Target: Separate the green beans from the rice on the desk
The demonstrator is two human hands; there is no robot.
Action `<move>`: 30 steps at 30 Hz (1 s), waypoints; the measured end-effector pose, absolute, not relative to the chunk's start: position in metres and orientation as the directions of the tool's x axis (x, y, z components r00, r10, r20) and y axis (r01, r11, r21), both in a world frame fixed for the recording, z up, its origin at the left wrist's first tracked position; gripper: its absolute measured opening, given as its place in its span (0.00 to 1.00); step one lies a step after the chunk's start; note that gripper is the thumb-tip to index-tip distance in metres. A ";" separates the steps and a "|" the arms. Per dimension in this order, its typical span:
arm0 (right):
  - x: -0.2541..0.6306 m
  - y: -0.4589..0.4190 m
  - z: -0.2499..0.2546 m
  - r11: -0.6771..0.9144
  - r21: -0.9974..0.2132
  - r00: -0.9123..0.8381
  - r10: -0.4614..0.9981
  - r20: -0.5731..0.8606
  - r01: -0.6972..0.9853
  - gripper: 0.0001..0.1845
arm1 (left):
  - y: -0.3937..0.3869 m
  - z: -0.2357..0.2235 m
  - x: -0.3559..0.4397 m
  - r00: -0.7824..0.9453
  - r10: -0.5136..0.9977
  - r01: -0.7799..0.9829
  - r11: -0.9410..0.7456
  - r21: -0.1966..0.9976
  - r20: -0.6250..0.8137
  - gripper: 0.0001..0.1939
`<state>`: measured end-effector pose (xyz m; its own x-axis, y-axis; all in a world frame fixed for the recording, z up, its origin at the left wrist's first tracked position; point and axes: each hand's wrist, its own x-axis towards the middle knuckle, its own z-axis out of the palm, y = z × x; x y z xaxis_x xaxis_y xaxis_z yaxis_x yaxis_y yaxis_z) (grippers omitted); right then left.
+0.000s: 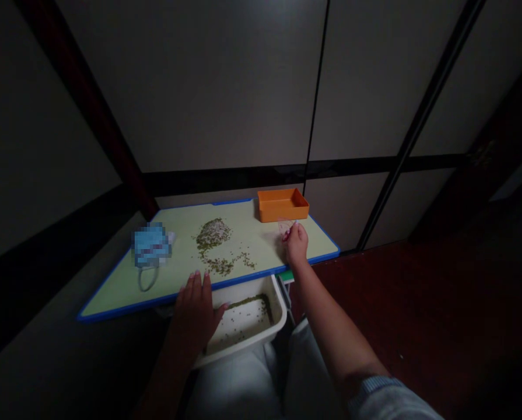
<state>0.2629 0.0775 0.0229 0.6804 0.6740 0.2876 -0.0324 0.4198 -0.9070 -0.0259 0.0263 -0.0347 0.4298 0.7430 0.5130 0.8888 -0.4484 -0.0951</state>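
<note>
My left hand (196, 309) lies with its fingers stretched out, the tips at the table's near edge and the thumb over a white basin (279, 309). Small greenish grains lie on the basin's floor and along its far side. My right hand (297, 244) is closed in a pinch above the right part of the table. From its fingers sticks out a small clear plastic piece with reddish marks (284, 226); its full shape is hidden. A heap of green and pale grains (213, 233) sits left of centre on the table, with loose grains (221, 266) scattered nearer to me.
An orange open box (282, 211) stands at the back right of the pale table (112, 286), which has a blue rim. A blurred light-blue item (151, 245) with a loop lies at the left. Wall panels (226, 87) rise right behind the table.
</note>
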 end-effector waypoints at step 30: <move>0.259 0.130 0.061 0.234 -0.022 -0.209 0.903 0.377 0.972 0.22 | 0.045 -0.070 -0.050 0.486 0.551 0.849 -0.483 -0.215 0.678 0.43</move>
<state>0.2591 0.1303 0.0614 -0.2086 0.9025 0.3767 0.9721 0.2337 -0.0216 -0.0501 0.0453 -0.0703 0.4860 0.5511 0.6783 0.8486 -0.4832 -0.2154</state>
